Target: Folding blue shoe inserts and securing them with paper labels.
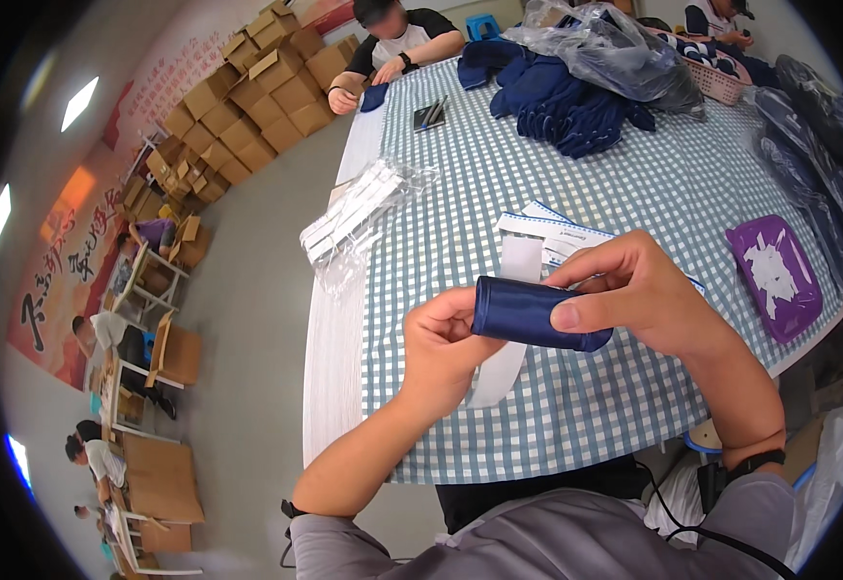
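Observation:
Over the near part of the table I hold a rolled piece of shiny dark blue fabric [523, 314], lying crosswise. My left hand [436, 348] is closed on its left end, the fingertips partly hidden behind it. My right hand [639, 295] pinches the right side, thumb in front and fingers behind and on top. A white paper-like strip [503, 379] passes behind the roll and shows above and below it. Just beyond lie several white strips with blue-marked edges [562, 232], partly covered by my right hand.
A checked cloth [441, 425] covers the table. A purple tray [808, 300] with white pieces stands right; a plastic bag of white strips [363, 208] lies left. Farther off are dark blue fabric pieces [566, 111], a pink basket [712, 82] and a seated co-worker [407, 48].

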A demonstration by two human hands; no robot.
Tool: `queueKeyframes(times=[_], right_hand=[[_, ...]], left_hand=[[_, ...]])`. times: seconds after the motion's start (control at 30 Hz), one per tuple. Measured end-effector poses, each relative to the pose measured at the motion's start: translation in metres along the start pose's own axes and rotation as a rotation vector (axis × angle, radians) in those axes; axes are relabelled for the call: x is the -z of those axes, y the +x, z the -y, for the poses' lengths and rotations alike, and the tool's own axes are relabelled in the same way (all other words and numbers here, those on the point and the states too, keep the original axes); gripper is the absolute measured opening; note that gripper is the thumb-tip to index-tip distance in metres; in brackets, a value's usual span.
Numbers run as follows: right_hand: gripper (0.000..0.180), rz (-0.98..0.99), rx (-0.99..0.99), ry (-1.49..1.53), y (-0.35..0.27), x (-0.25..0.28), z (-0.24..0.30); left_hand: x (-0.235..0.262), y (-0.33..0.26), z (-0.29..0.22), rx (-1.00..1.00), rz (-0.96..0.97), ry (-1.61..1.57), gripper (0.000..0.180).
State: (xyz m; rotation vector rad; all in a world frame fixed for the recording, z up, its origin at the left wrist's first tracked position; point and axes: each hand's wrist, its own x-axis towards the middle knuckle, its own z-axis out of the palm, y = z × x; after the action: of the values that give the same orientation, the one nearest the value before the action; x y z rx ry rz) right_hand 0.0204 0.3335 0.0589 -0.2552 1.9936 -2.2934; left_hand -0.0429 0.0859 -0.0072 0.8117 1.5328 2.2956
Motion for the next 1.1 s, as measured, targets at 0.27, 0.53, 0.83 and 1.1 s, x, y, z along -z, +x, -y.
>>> queueKeyframes(times=[0.27,0.53,0.83,1.1], right_hand=[[0.037,-0.075,0.082,-0.044,-0.007,-0.001,0.01],[0.054,-0.136,0.124,0.022,-0.009,-0.007,0.015],[0.069,-0.128,0.055,0.005,-0.012,-0.016,0.02],[0.101,-0.184,0.065,-0.001,-0.011,-0.023,0.016]], left_hand=[[-0.014,-0.001,-0.023,0.016,0.143,-0.157,0.087],[-0.032,-0.009,-0.029,-0.002,0.05,-0.149,0.094],[-0.039,-0.008,-0.037,0.253,-0.007,-0.233,0.079],[-0.046,-0.005,-0.034,0.267,-0.123,-0.167,0.069]])
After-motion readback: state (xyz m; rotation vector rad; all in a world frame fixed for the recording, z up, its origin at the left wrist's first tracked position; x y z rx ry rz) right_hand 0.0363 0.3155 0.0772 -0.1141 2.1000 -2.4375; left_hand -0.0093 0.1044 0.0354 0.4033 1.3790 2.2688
